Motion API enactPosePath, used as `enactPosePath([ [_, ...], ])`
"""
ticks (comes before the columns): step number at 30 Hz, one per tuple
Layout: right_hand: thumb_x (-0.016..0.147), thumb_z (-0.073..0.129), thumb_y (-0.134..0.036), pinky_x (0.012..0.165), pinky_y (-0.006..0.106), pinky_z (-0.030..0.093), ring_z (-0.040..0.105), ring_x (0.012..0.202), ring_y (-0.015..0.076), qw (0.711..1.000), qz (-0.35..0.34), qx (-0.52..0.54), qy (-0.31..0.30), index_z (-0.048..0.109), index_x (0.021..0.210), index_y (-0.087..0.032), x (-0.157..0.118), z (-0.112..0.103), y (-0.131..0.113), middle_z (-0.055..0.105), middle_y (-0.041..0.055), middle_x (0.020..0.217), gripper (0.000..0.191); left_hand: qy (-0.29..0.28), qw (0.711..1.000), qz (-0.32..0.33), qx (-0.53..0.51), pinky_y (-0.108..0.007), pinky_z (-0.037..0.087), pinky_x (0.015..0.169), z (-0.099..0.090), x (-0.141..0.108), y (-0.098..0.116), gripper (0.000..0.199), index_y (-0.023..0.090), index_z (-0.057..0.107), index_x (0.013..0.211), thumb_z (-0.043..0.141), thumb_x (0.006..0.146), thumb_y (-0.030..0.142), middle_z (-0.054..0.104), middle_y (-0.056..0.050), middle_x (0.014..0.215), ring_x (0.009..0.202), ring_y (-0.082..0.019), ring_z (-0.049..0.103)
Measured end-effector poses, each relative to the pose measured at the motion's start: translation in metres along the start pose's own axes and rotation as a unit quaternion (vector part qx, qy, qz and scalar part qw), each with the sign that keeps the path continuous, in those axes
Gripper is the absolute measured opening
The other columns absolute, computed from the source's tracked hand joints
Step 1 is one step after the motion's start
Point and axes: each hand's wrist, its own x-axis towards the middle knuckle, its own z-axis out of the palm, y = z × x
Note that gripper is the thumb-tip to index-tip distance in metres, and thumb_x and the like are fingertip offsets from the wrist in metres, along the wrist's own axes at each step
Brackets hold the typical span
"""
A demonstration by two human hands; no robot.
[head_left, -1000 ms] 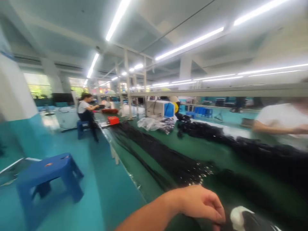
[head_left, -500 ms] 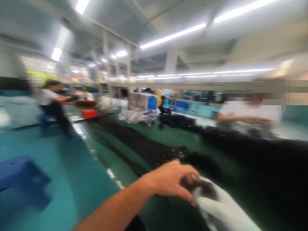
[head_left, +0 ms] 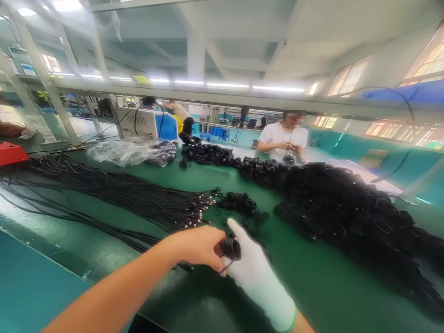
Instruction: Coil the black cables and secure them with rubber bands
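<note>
A small coil of black cable (head_left: 231, 248) sits between my two hands in front of me. My left hand (head_left: 201, 245), bare, has its fingers and thumb curled round the coil's left side. My right hand (head_left: 253, 261), in a white glove, cups the coil from the right, one gloved digit sticking up and the others partly hidden behind the cable. A short cable end hangs below the coil. Just beyond my hands lies a bundle of long black cables (head_left: 138, 194) with small pale connectors at the near end. Beside those ends is a little heap of black rings or loops (head_left: 239, 203).
A large pile of coiled black cables (head_left: 333, 199) stretches along the right of the green table (head_left: 298, 277). Clear plastic bags (head_left: 128, 152) lie before a white and blue machine (head_left: 149, 122). A red box (head_left: 12, 152) stands left. Across the table sits a person (head_left: 282, 138).
The view has swung right and sharpened, dropping the blue stool and the seated person at left. My hands are together at the coil, which now shows more clearly.
</note>
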Motion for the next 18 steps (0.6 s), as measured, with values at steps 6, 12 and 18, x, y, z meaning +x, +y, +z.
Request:
enactPosePath([
  [6, 0.057, 0.067, -0.022, 0.044, 0.024, 0.041, 0.053, 0.053, 0.0125, 0.980, -0.020, 0.131, -0.147, 0.055, 0.089, -0.022, -0.008, -0.020, -0.006, 0.060, 0.0022, 0.087, 0.034, -0.014, 0.994, 0.033, -0.105, -0.021, 0.042, 0.054, 0.016, 0.010, -0.015, 0.023, 0.018, 0.065, 0.069, 0.043, 0.071, 0.014, 0.068, -0.001, 0.070, 0.065, -0.015, 0.059],
  [12, 0.059, 0.071, -0.033, 0.039, 0.019, 0.032, 0.045, 0.036, 0.0096, 0.911, -0.022, 0.335, -0.241, 0.045, 0.097, -0.023, -0.010, -0.023, 0.003, 0.059, -0.0027, 0.057, 0.046, 0.025, 0.946, -0.012, -0.324, -0.025, 0.048, 0.052, 0.017, -0.005, 0.000, 0.010, 0.014, 0.060, 0.074, 0.054, 0.073, 0.021, 0.064, -0.002, 0.064, 0.051, -0.012, 0.057],
  [18, 0.066, 0.063, -0.024, 0.040, 0.018, 0.035, 0.050, 0.041, 0.0097, 0.888, -0.055, 0.379, -0.256, 0.040, 0.108, -0.021, -0.006, -0.014, 0.003, 0.061, -0.0005, 0.062, 0.048, 0.127, 0.852, 0.044, -0.506, -0.028, 0.050, 0.070, 0.011, -0.007, 0.013, 0.016, 0.012, 0.057, 0.085, 0.060, 0.069, 0.013, 0.064, -0.004, 0.079, 0.071, -0.013, 0.061],
])
